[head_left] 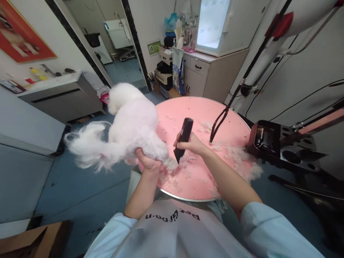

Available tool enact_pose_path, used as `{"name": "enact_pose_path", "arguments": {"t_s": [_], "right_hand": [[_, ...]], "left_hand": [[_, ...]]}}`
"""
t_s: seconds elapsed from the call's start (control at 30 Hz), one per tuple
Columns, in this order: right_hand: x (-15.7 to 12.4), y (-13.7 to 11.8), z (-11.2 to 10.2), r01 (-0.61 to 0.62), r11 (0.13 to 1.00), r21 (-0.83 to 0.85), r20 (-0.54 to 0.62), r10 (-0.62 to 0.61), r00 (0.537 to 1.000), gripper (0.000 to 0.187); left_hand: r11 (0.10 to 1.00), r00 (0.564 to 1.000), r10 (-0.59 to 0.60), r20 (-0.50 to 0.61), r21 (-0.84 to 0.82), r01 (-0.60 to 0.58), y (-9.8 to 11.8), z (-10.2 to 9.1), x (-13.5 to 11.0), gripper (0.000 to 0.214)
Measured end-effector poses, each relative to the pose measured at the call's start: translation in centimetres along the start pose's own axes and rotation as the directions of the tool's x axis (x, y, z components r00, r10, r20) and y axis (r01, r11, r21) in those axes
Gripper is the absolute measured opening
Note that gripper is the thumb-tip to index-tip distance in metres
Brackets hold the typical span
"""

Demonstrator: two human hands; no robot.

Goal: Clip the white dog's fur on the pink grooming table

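A fluffy white dog [135, 116] stands at the left side of a round pink grooming table [177, 107], its rear and bushy tail [91, 147] towards me. My left hand [147, 160] is closed around one of its hind legs [154, 145]; some fingers are hidden by the fur. My right hand [192, 143] grips black hair clippers [185, 132], held upright with the blade end down. That blade end is close beside the fur at the lower leg; whether it touches, I cannot tell. Loose tufts of cut fur [239, 157] lie over the tabletop.
A black grooming loop [221, 120] hangs over the table's right part from a white arm [303, 21]. A dark tool holder [285, 147] stands at the right edge. Behind are a cabinet [199, 73] and a lit box [213, 23]. A cardboard box [34, 238] sits lower left.
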State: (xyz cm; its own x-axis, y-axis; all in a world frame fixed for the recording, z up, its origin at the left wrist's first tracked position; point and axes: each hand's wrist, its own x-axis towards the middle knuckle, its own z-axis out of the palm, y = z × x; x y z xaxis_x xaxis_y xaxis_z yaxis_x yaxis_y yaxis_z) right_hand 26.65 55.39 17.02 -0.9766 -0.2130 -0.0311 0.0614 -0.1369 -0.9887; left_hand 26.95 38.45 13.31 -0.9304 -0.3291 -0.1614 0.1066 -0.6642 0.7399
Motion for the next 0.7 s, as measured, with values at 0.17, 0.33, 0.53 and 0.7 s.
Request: {"name": "enact_pose_path", "arguments": {"t_s": [0.17, 0.33, 0.53, 0.7], "right_hand": [[2.9, 0.3, 1.9, 0.005, 0.989, 0.149, -0.002, -0.005, 1.000, 0.027], [2.2, 2.8, 2.1, -0.113, 0.990, 0.080, 0.222, 0.093, 0.971, 0.023], [1.6, 2.4, 0.3, -0.165, 0.986, 0.027, 0.342, 0.146, 0.928, 0.026], [1.9, 2.9, 1.2, 0.013, 0.988, 0.155, 0.158, -0.038, 0.987, 0.025]], "left_hand": [[0.995, 0.999, 0.050, -0.020, -0.091, -0.052, -0.2, 0.2, -1.2, 0.055], [0.991, 0.992, 0.115, 0.057, -0.073, -0.111, 0.5, -0.1, -1.7, 0.060], [0.989, 0.988, 0.146, 0.057, -0.042, -0.144, 0.6, -0.5, -1.8, 0.067], [0.994, 0.994, 0.101, -0.034, -0.040, -0.102, -0.2, -1.5, -1.4, 0.058]]}}
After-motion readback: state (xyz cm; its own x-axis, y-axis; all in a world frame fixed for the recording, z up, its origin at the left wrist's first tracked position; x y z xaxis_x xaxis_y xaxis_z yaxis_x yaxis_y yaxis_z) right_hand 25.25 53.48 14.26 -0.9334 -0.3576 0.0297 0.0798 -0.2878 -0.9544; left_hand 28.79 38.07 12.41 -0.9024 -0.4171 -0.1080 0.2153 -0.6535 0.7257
